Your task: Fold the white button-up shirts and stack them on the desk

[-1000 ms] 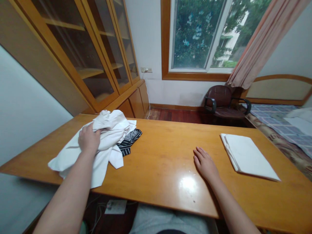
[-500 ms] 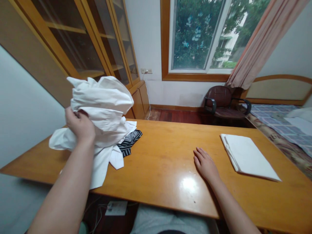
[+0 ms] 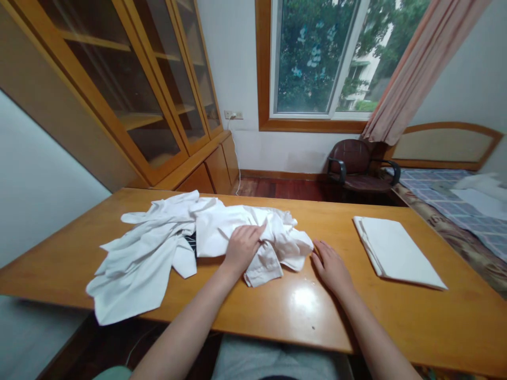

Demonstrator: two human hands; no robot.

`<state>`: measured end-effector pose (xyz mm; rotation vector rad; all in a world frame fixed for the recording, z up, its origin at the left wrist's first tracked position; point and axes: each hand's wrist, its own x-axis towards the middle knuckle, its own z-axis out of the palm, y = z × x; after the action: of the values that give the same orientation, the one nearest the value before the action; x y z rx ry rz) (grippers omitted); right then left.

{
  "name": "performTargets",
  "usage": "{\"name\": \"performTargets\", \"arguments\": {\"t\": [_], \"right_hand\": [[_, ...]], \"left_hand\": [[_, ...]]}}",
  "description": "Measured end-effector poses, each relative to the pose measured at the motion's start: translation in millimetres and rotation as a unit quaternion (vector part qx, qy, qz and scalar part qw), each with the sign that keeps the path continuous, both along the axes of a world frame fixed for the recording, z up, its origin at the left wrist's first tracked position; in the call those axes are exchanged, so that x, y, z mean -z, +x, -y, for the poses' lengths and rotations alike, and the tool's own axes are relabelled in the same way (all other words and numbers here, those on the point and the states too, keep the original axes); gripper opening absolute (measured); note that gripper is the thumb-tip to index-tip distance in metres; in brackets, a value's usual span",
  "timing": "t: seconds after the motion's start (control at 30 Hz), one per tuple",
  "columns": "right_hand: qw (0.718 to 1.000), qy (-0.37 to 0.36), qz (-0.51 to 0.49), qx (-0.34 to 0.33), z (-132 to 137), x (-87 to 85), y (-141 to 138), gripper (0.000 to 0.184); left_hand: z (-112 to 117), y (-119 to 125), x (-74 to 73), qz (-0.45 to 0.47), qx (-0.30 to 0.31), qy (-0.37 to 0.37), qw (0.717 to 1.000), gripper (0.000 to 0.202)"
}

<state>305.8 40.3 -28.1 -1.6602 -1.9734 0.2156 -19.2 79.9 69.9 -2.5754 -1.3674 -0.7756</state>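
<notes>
My left hand [image 3: 242, 246] grips a crumpled white shirt [image 3: 261, 235] lying in the middle of the wooden table [image 3: 245, 303]. Its fingers are closed into the cloth. A second white garment [image 3: 137, 264] sprawls to the left, hanging over the near edge. A dark striped garment [image 3: 192, 241] peeks out between the two. My right hand [image 3: 330, 266] lies flat on the table, fingers stretched out, just right of the shirt's hem. A neatly folded white garment [image 3: 396, 253] rests further right.
Glass-fronted wooden cabinets [image 3: 134, 89] line the left wall. Beyond the table stand a dark armchair [image 3: 358, 166], a window [image 3: 317, 58] with a pink curtain [image 3: 412, 74], and a bed [image 3: 463, 206] at the right.
My left hand lifted a white shirt off the pile at the left and carried it right, setting it down in the table's middle. My right hand stayed flat.
</notes>
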Motion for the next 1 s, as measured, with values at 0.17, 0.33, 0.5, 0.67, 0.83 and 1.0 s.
{"name": "performTargets", "arguments": {"t": [0.17, 0.33, 0.5, 0.67, 0.83, 1.0], "right_hand": [[0.985, -0.022, -0.158, -0.058, 7.2, -1.6, -3.3, 0.053], [0.968, -0.047, -0.232, -0.079, 11.6, -8.8, -18.8, 0.048], [0.958, -0.06, -0.281, -0.016, 12.4, -17.4, -19.6, 0.034], [0.918, -0.012, -0.374, 0.128, 16.0, -26.7, 14.0, 0.035], [0.835, 0.088, -0.487, 0.242, 18.2, -46.4, 57.6, 0.037], [0.788, 0.06, -0.539, 0.291, 19.7, -68.6, 81.8, 0.043]], "left_hand": [[28.5, 30.0, 54.3, 0.035, 0.054, -0.111, 0.992, 0.05], [46.2, 24.6, 69.4, 0.096, 0.126, -0.152, 0.976, 0.064], [38.9, -10.7, 57.1, 0.094, 0.086, -0.124, 0.984, 0.052], [17.6, -58.3, 63.4, 0.107, -0.116, -0.052, 0.986, 0.044], [11.8, -87.7, 75.9, 0.135, -0.181, -0.032, 0.974, 0.045], [15.8, -84.7, 80.8, 0.144, -0.215, -0.028, 0.966, 0.05]]}}
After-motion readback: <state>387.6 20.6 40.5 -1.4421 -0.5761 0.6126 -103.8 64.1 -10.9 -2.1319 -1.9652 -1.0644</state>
